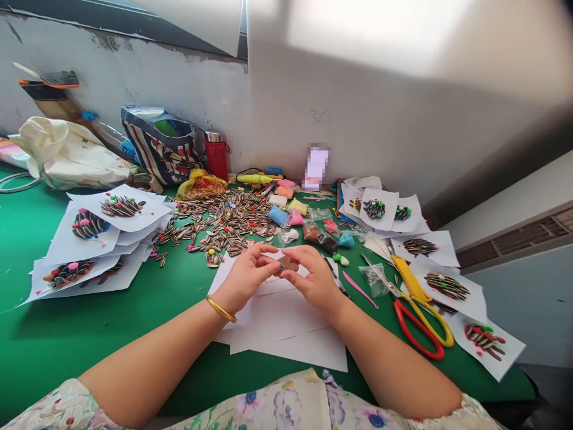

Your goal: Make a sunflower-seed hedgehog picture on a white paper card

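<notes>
My left hand [253, 272] and my right hand [313, 278] meet above a stack of white paper sheets [290, 334]. Between their fingertips is a small brownish-grey piece [289, 263], partly hidden by the fingers; its exact kind is unclear. Thumb and fingers of both hands close on it in a pinch. Beyond the hands lie a big heap of striped sunflower seeds [242, 215] and several small packs of coloured modelling clay, among them a blue pack [279, 216] and a brown pack [310, 230]. A pink modelling tool [360, 290] rests right of the paper.
Scissors [421, 322] with red and yellow handles and a yellow cutter [410, 278] lie at right. Sheets with seed-covered hedgehog figures are piled at left [128, 224] and right [447, 286]. A red flask [216, 158], a striped bag [161, 146] and a blurred-out phone [317, 168] stand behind.
</notes>
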A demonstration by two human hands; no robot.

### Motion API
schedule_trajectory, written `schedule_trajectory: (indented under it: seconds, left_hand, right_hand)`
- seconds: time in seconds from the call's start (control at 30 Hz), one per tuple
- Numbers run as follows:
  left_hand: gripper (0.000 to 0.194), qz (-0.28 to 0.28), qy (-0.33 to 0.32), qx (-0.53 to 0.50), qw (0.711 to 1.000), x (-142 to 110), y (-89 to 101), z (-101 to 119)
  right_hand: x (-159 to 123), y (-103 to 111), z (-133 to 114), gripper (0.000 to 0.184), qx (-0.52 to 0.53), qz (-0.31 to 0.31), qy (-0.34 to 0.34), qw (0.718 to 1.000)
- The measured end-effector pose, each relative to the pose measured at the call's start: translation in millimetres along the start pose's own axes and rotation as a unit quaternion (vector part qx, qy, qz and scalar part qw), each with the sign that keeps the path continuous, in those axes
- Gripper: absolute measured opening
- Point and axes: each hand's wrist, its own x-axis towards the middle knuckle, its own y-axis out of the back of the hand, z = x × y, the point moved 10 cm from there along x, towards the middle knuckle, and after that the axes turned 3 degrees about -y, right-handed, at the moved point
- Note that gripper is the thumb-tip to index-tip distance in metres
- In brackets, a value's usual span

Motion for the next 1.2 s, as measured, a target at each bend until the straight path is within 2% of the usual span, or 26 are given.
schedule_trajectory:
  seconds: [0.07,0.13,0.27,0.37,0.43,0.53,0.63,0.7,0.87,0.93,1.0,1.07,1.13,1.2]
  left_hand:
    - [0.053,-0.010,0.002,0.013,1.000,-2,-2.3,0]
    - [0.055,-0.014,0.006,0.016,1.000,-2,-3.1,0]
    - [0.039,0.029,-0.008,0.004,1.000,5,7.9,0]
    - [0.037,0.061,-0.012,-0.004,0.998,9,16.6,-3]
    - [0.041,0.058,0.005,-0.014,0.998,9,16.2,-8]
    - [0.048,0.014,0.027,-0.047,0.998,5,4.6,-13]
    - [0.040,-0.024,0.017,-0.052,0.998,1,-5.9,-11]
    - [0.039,-0.019,0.014,-0.049,0.999,1,-5.5,-10]
    - [0.044,0.004,0.020,-0.047,0.999,3,0.6,-8]
    - [0.045,-0.001,0.020,-0.035,0.999,2,0.3,-7]
    - [0.047,-0.009,0.019,-0.017,1.000,1,-1.7,-6]
    - [0.051,-0.020,0.020,-0.003,1.000,-1,-4.5,-5]
    - [0.055,-0.025,0.022,0.003,0.999,-2,-6.4,-4]
    - [0.055,-0.021,0.019,0.004,1.000,-1,-5.6,-4]
  right_hand:
    - [0,-7,1,0.015,0.004,-0.035,-0.015,0.999]
    - [1,-6,1,0.013,0.002,-0.034,-0.020,0.999]
    - [3,17,1,0.017,0.018,0.059,-0.018,0.998]
    - [2,31,4,0.017,0.029,0.109,-0.020,0.993]
    - [2,28,3,0.021,0.027,0.094,-0.011,0.995]
    - [0,13,-1,0.023,0.014,0.047,0.008,0.999]
    - [-2,1,-4,0.021,-0.022,0.025,0.021,0.999]
    - [-2,-4,-6,0.022,-0.049,0.013,0.031,0.998]
    - [0,9,2,0.036,-0.014,0.057,0.010,0.998]
    - [1,8,7,0.040,0.001,0.045,-0.008,0.999]
    - [1,1,10,0.037,0.006,0.009,-0.019,1.000]
    - [1,-2,12,0.026,0.009,-0.003,-0.028,1.000]
    - [0,-1,13,0.013,0.011,0.008,-0.036,0.999]
    - [1,3,11,0.011,0.019,0.027,-0.032,0.999]
